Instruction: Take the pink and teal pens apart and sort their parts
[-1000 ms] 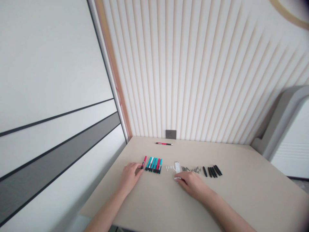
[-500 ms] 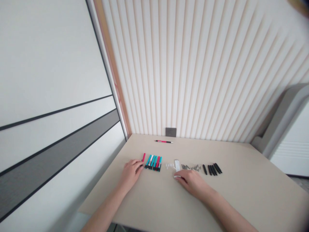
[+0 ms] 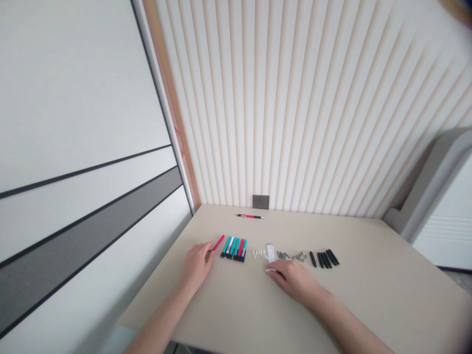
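At the left, my left hand (image 3: 199,259) is closed on the lower end of a pink pen barrel (image 3: 219,243), which points up and to the right. Just right of it lies a row of teal, white and pink pen barrels (image 3: 234,249) with black ends. My right hand (image 3: 289,274) is closed around a thin white refill (image 3: 271,269), its tip showing past the fingers. Beyond those fingers lie several more white refills (image 3: 270,251) side by side. Small white pieces (image 3: 258,252) sit to their left, and small metallic parts (image 3: 300,256) to their right.
Several black pen grips (image 3: 324,258) lie in a row at the right. One assembled pink and black pen (image 3: 250,216) rests near the back of the beige table (image 3: 236,305). A dark socket (image 3: 261,201) is on the ribbed wall behind, and a white panel stands at the left.
The pink barrel in my left hand has tilted further right, and more of it shows. My right hand stays almost where it was.
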The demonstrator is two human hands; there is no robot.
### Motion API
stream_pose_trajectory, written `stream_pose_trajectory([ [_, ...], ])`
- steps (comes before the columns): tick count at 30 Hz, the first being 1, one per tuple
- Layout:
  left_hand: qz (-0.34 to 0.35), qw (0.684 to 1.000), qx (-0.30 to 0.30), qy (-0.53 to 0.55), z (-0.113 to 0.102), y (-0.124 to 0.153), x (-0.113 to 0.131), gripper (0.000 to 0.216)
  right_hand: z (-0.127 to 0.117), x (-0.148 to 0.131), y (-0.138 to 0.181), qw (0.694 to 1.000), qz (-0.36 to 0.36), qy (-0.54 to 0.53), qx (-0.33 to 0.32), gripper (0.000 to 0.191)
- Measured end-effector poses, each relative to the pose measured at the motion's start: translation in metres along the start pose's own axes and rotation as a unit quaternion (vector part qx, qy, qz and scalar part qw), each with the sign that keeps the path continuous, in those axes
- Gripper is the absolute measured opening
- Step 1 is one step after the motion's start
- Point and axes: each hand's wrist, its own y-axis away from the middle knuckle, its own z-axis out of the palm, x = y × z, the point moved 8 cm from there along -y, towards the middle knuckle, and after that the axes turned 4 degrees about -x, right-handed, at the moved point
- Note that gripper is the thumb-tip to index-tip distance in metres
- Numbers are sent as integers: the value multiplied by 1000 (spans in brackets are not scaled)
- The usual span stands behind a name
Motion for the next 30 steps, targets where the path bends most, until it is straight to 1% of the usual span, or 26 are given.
stream_pose_trajectory([
  [6,-3,999,-24,-30,3,-3,8,24,1,-2,1,1000,-4,0,-4,32],
  [13,4,999,-21,-27,2,-4,8,26,-1,-3,0,1000,7,0,-11,34],
  [22,6,998,-27,-57,7,-3,7,24,-2,-4,1,1000,3,4,-11,33],
  [30,27,998,-26,-42,7,-2,9,23,-2,-3,1,1000,8,1,-12,33],
])
